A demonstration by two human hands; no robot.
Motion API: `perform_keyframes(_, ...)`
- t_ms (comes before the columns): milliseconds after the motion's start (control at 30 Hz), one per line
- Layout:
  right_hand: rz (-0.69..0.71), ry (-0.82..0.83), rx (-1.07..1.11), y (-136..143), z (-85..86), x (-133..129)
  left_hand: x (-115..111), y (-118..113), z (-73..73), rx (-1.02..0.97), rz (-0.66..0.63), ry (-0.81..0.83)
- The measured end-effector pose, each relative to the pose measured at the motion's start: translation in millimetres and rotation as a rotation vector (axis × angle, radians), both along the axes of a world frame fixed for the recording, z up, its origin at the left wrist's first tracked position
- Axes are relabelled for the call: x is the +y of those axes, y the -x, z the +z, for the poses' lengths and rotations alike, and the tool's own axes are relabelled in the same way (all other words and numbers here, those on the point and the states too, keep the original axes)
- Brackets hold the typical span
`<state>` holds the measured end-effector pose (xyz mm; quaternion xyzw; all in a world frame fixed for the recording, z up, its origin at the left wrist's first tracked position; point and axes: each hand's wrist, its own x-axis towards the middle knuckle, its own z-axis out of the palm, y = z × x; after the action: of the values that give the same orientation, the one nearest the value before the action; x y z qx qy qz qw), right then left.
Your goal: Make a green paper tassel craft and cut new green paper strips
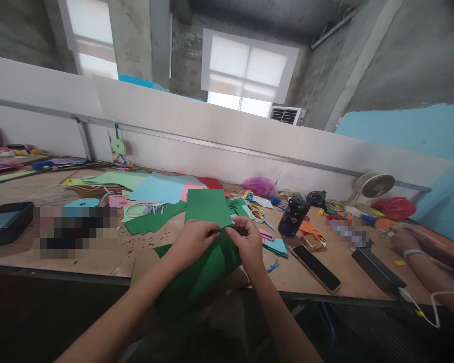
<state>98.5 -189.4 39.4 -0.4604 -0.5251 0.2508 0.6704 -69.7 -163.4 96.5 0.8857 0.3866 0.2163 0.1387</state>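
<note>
A large dark green sheet of paper (202, 280) slopes over the table's front edge and hangs partly below it. My left hand (200, 240) is closed at its upper edge, thumb and fingers pressed together on the paper. My right hand (247, 241) pinches the same edge a little to the right, with thumb and index finger near the left fingertips. Beyond the hands rises another green paper panel (207, 205); whether it joins the front sheet is hidden by my fingers. Brown card or paper (144, 269) shows under the green sheet.
Coloured paper sheets (159, 187) lie behind my hands. To the right are a dark tumbler (294, 216), a phone (317, 268), a gold box (314, 242), a black power block (378, 269) and another person's hands (404, 241). A small fan (375, 184) stands at the back right.
</note>
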Motion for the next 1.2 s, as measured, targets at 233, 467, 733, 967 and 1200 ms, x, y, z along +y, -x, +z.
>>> perform_keyframes(233, 0.066, 0.124, 0.045, -7, 2.4, -2, 2, 2, -2.6, -0.027, -0.019, 0.011)
perform_keyframes(467, 0.070, 0.156, 0.085, -4, 1.4, -3, 5, 5, -4.5, -0.028, -0.011, 0.002)
perform_keyframes(733, 0.077, 0.142, 0.075, -5, 0.0, -6, 2, 7, -2.5, -0.027, -0.012, 0.013)
perform_keyframes(967, 0.005, 0.076, 0.115, -17, -5.6, -4, 9, 37, -10.5, -0.034, 0.049, 0.009)
perform_keyframes(1200, -0.036, 0.003, 0.195, -25, -4.1, -6, 13, 72, -14.8, -0.149, 0.102, 0.175)
